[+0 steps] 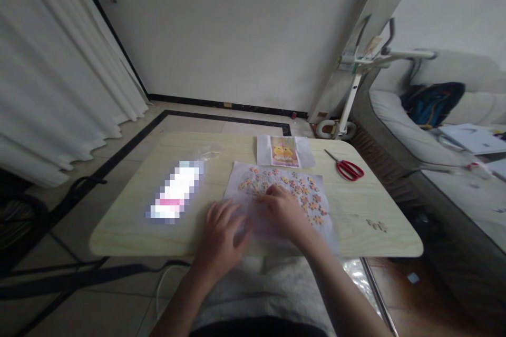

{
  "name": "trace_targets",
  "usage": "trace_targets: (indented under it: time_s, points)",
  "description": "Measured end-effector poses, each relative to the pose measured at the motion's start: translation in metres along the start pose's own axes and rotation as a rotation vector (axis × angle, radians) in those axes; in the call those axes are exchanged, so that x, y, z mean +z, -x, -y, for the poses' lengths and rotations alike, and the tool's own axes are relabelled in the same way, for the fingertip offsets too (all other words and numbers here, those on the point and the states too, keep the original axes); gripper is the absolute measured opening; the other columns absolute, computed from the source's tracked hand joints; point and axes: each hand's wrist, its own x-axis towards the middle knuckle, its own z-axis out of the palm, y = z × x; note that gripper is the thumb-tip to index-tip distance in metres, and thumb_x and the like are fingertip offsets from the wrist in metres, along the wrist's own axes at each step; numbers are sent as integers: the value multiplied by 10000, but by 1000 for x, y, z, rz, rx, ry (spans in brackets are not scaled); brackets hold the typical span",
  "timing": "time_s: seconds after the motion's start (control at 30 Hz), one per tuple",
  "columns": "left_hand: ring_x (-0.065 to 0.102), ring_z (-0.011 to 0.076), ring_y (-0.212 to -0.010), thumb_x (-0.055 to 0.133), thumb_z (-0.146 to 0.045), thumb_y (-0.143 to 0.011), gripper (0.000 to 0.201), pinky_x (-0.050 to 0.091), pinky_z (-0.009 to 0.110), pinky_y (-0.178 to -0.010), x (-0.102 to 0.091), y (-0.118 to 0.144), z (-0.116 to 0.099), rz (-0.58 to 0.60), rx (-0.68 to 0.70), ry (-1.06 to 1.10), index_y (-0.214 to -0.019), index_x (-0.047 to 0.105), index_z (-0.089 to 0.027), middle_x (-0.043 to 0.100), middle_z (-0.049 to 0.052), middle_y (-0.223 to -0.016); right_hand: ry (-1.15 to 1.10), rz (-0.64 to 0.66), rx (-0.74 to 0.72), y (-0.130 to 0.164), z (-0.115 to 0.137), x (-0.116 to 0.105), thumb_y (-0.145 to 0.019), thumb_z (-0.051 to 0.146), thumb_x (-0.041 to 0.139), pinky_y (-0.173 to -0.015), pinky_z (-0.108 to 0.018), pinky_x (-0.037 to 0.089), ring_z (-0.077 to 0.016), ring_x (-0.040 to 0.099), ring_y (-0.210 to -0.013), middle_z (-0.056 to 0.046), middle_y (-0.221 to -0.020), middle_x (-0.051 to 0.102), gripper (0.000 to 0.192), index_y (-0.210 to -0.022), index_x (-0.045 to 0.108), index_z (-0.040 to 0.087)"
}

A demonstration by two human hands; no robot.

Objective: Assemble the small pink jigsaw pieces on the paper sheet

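A: Where do your hands lie?

B: Both rest on the sticker sheet [284, 195], a pale sheet printed with small orange and pink flowers, spread flat near the front edge of the light wooden table [118, 226]. Your left hand [222, 234] lies palm down at the sheet's near left corner, fingers spread and holding nothing. Your right hand [285, 211] lies on the sheet's middle, fingers curled with the tips on the flower rows; you cannot tell whether anything is pinched between them.

A: What surrounds the sheet?

B: Just beyond its far edge lies a small card [283, 151] with a yellow cartoon figure. To the right, well apart from your hands, red-handled scissors [347, 167] lie shut. A few small pieces [376, 225] sit near the table's right front corner. A blurred oblong item [176, 192] lies to the left.
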Motion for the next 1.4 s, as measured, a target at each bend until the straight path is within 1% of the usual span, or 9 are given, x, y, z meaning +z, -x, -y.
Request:
trace_targets:
  time_s: [0.13,0.33,0.43,0.6,0.73,0.9,1.1,1.23,1.4]
  points:
    - [486,307,-1220,580,-283,-881,153,355,588,-1070,1,0,0,6,-6,-8,-993,655,-209,614,109,-1190,26,3,-20,-4,7,-1,-799,42,576,-804,-303,447,-205,566,-885,-69,-968,624,347,-1016,744,254]
    - [474,319,-1232,587,-273,-867,198,352,584,-1076,5,2,3,8,-3,-23,-1033,646,-183,601,131,-1209,5,53,-92,-5,17,-2,-836,140,619,-758,-296,437,-195,547,-868,-67,-929,609,177,-903,755,230]
    - [472,320,-1235,587,-264,-862,205,344,592,-1079,4,3,3,12,-4,-17,-1042,644,-183,597,132,-1215,-9,43,-95,-8,18,2,-840,99,578,-780,-298,447,-193,551,-884,-68,-941,613,234,-945,747,224]
    - [479,303,-1232,570,-283,-888,161,332,585,-1087,-1,0,-1,16,-16,4,-1010,652,-218,614,99,-1199,-104,-127,-3,1,4,-5,-806,-3,477,-822,-317,473,-191,576,-895,-77,-964,627,425,-1074,723,217]
    - [481,303,-1231,578,-297,-886,153,335,587,-1081,-1,0,-1,11,-19,21,-997,659,-227,625,92,-1171,-155,-226,80,25,-17,-18,-839,63,520,-812,-356,494,-215,589,-897,-93,-955,624,324,-1070,714,182]
    - [474,298,-1239,576,-301,-889,148,333,590,-1084,1,0,0,13,-21,34,-987,660,-229,625,87,-1166,-114,-150,104,47,-26,-20,-869,131,560,-782,-356,499,-214,595,-880,-87,-948,621,228,-1014,720,206]
    - [479,303,-1233,579,-298,-881,165,338,583,-1086,1,0,0,3,-14,27,-1000,656,-214,626,95,-1169,-58,-111,67,41,-12,-5,-885,254,622,-769,-325,467,-199,567,-848,-65,-904,607,108,-910,719,216]
    - [484,307,-1227,583,-294,-878,158,345,582,-1080,3,1,2,-1,0,12,-999,651,-219,631,93,-1168,-30,-84,35,33,-1,2,-902,271,604,-695,-276,424,-158,526,-763,-42,-846,562,182,-748,673,201]
    - [481,318,-1232,586,-295,-876,161,346,593,-1070,5,3,5,-9,18,2,-1007,642,-222,629,96,-1181,3,-110,34,31,1,8,-882,201,598,-659,-268,383,-149,496,-728,-28,-803,537,192,-697,647,196]
